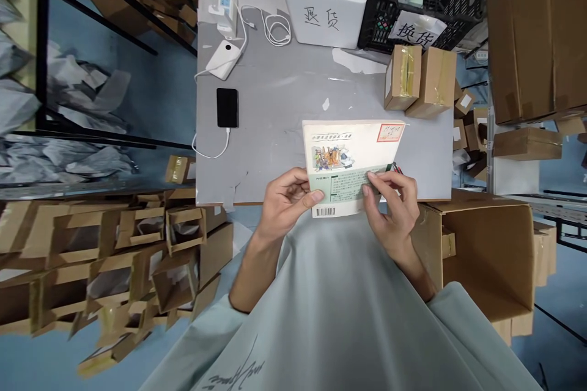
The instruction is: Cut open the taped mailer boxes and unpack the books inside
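A thin paperback book (353,162) with a cream and green cover, a small colour picture, a red-framed stamp and a barcode is held up over the table's front edge. My left hand (290,203) grips its lower left side, thumb on the cover and fingers behind. At the lower right, my right hand (392,204) has thumb and fingertips closed at the book's edge. The tip of a dark and red pen-like thing (397,167) shows just behind the book, above my right hand; most of it is hidden.
On the grey table (284,91) lie a phone (227,107) on a cable, a white power bank (224,60) and a power strip (227,12). A white bin (323,18), a black crate (424,24) and two cartons (431,82) stand behind. A large open carton (486,256) is at right.
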`<state>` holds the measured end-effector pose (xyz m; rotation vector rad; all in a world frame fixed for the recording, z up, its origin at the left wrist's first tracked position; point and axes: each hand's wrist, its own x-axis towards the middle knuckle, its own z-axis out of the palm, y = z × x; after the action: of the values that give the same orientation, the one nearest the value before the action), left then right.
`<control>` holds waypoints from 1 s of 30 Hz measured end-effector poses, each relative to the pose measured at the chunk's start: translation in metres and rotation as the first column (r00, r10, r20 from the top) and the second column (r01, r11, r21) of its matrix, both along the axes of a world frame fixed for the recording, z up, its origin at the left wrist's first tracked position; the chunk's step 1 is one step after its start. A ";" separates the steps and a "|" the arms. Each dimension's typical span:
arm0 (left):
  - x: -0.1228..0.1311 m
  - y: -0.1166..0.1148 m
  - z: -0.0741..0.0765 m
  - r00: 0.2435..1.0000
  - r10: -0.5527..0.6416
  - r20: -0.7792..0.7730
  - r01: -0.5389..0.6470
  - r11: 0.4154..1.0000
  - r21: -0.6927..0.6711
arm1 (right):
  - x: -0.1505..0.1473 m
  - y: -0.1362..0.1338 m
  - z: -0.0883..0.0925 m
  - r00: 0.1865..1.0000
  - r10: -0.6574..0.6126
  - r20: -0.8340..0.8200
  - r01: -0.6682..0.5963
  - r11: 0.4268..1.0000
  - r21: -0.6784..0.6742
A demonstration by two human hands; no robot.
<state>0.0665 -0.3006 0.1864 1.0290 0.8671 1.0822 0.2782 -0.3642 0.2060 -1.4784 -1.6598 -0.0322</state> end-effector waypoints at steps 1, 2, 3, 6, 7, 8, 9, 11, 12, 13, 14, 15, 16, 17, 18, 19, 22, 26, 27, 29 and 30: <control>0.000 0.000 -0.001 1.000 0.000 -0.004 0.000 1.000 -0.006 | 0.000 0.000 0.000 1.000 0.003 -0.002 -0.003 1.000 0.003; 0.000 0.000 -0.002 1.000 0.001 -0.006 -0.001 1.000 -0.012 | 0.000 0.001 0.000 1.000 0.007 -0.009 -0.007 1.000 0.007; 0.000 0.000 -0.003 1.000 0.002 -0.006 -0.002 1.000 -0.017 | -0.001 0.001 0.000 1.000 0.010 -0.017 -0.010 1.000 0.013; -0.001 -0.001 -0.006 1.000 0.008 0.006 -0.008 1.000 -0.027 | -0.001 0.001 -0.002 1.000 0.003 -0.014 -0.003 1.000 0.010; -0.001 -0.001 -0.007 1.000 0.011 0.009 -0.011 0.999 -0.032 | -0.002 0.000 -0.003 1.000 -0.003 -0.008 0.003 1.000 0.001; -0.002 -0.002 -0.007 1.000 0.013 0.009 -0.013 0.999 -0.038 | -0.002 0.000 -0.004 1.000 -0.008 -0.005 0.008 1.000 -0.008; -0.002 -0.002 -0.008 1.000 0.013 0.008 -0.013 0.999 -0.046 | -0.002 -0.001 -0.005 1.000 -0.009 -0.007 0.009 1.000 -0.017; -0.003 -0.002 -0.010 1.000 0.012 0.001 -0.012 0.998 -0.061 | -0.003 -0.001 -0.007 1.000 -0.005 -0.022 0.004 1.000 -0.019; -0.004 -0.003 -0.010 1.000 0.012 -0.001 -0.012 0.998 -0.066 | -0.004 -0.001 -0.007 1.000 -0.001 -0.029 0.001 1.000 -0.013; -0.004 -0.003 -0.010 1.000 0.014 -0.001 -0.014 0.998 -0.068 | -0.004 0.000 -0.007 0.999 0.001 -0.032 -0.001 1.000 -0.005; -0.004 -0.003 -0.011 1.000 0.017 -0.001 -0.017 0.998 -0.066 | -0.005 0.000 -0.007 1.000 -0.001 -0.029 0.001 1.000 0.002; -0.005 -0.003 -0.011 1.000 0.020 -0.001 -0.020 0.998 -0.065 | -0.005 0.000 -0.007 1.000 -0.003 -0.022 0.003 1.000 0.007; -0.005 -0.004 -0.011 1.000 0.021 -0.002 -0.021 0.998 -0.065 | -0.006 0.001 -0.006 1.000 -0.004 -0.014 0.004 1.000 0.010; -0.006 -0.004 -0.011 1.000 0.022 -0.004 -0.023 0.998 -0.065 | -0.006 0.001 -0.006 1.000 -0.003 -0.006 0.003 1.000 0.011; -0.006 -0.004 -0.012 1.000 0.022 -0.006 -0.023 0.998 -0.066 | -0.006 0.001 -0.005 1.000 -0.001 0.002 0.001 1.000 0.009; -0.006 -0.004 -0.012 1.000 0.021 -0.007 -0.022 0.997 -0.068 | -0.006 0.001 -0.005 1.000 0.003 0.008 -0.003 1.000 0.008; -0.008 -0.005 -0.014 1.000 0.014 0.003 -0.014 0.998 -0.067 | -0.008 0.001 -0.004 1.000 0.019 0.007 -0.019 1.000 0.005; -0.012 -0.006 -0.017 1.000 0.015 0.024 -0.013 0.997 -0.073 | -0.013 -0.001 -0.005 1.000 0.013 0.014 -0.013 1.000 -0.008; -0.013 -0.006 -0.017 1.000 0.017 0.026 -0.015 0.997 -0.082 | -0.015 -0.002 -0.006 1.000 0.006 0.021 -0.006 1.000 -0.017; -0.016 -0.006 -0.018 1.000 0.020 0.024 -0.018 0.995 -0.100 | -0.018 -0.003 -0.008 1.000 0.000 0.024 0.001 0.999 -0.036; -0.018 -0.006 -0.018 1.000 0.021 0.021 -0.018 0.994 -0.108 | -0.019 -0.004 -0.009 1.000 0.001 0.019 0.000 0.999 -0.046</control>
<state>0.0482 -0.3070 0.1684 0.9186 0.9098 1.0495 0.2589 -0.3685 0.1973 -1.5163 -1.6865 -0.0078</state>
